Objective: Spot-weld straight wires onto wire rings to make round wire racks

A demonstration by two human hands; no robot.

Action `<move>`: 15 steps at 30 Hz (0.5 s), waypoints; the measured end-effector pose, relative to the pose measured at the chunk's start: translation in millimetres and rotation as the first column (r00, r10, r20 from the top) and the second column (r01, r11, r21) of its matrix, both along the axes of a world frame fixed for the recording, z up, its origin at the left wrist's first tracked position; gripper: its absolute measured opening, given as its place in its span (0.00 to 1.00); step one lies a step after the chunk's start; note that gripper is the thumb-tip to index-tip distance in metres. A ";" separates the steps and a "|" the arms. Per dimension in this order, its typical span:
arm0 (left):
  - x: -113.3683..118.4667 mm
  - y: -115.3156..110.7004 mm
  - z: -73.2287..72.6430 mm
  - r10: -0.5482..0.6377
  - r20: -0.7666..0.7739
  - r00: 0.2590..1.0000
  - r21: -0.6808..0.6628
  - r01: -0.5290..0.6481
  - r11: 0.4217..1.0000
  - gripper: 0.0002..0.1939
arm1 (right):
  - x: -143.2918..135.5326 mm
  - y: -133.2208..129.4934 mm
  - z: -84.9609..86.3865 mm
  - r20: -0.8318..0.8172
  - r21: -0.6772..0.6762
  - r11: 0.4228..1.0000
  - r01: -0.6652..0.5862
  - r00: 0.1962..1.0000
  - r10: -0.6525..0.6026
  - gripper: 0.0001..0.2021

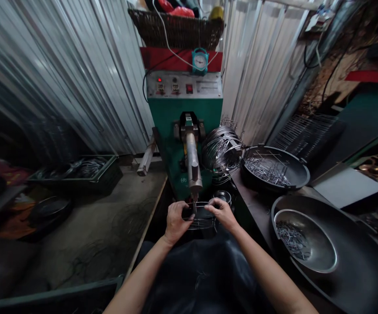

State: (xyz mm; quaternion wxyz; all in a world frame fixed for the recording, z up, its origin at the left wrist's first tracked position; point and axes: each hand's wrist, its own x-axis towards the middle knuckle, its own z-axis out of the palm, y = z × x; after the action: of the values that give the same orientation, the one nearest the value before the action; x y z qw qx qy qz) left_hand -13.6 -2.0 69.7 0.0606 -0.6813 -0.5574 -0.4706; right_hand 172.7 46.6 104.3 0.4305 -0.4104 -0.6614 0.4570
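Both of my hands are at the tip of a green spot welding machine (159, 113), under its grey metal arm (192, 161). My left hand (176, 222) is closed on the left side of a round wire frame (202, 224), thumb and fingers close to the electrode (194, 207). On the right, my right hand (222, 213) pinches the frame's upper ring between thumb and fingertips. The frame surrounds the electrode area; its lower part is dim, and I cannot tell whether the electrode touches the wire.
Right of the machine hangs a bundle of wire rings (223, 148). A black pan (301, 172) holds small wire parts; a steel bowl (326, 244) with metal pieces sits in a larger pan (362, 270). A green crate (107, 176) stands left on the floor.
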 end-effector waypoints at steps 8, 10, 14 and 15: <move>-3.5 9.8 3.3 -0.002 0.015 1.000 -0.031 0.003 1.000 0.13 | -4.3 9.7 -3.7 0.005 -0.023 1.000 0.000 1.000 0.001 0.14; -4.5 11.1 4.2 -0.002 0.018 1.000 -0.042 0.003 0.999 0.13 | -5.1 12.5 -5.3 0.005 -0.027 1.000 -0.005 1.000 0.005 0.14; -5.3 12.7 6.3 0.001 0.023 1.000 -0.076 0.001 0.997 0.13 | -5.5 16.8 -5.3 0.012 -0.065 0.998 -0.019 1.000 0.020 0.14; -5.2 13.0 6.8 0.001 0.026 1.000 -0.084 0.001 0.996 0.13 | -5.4 17.4 -4.5 0.014 -0.078 0.997 -0.023 1.000 0.024 0.14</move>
State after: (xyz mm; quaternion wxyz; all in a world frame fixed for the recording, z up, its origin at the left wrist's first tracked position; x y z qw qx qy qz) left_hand -18.8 11.0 76.5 0.0245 -0.6771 -0.5773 -0.4557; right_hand 167.3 64.0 99.8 0.4038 -0.4226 -0.6510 0.4843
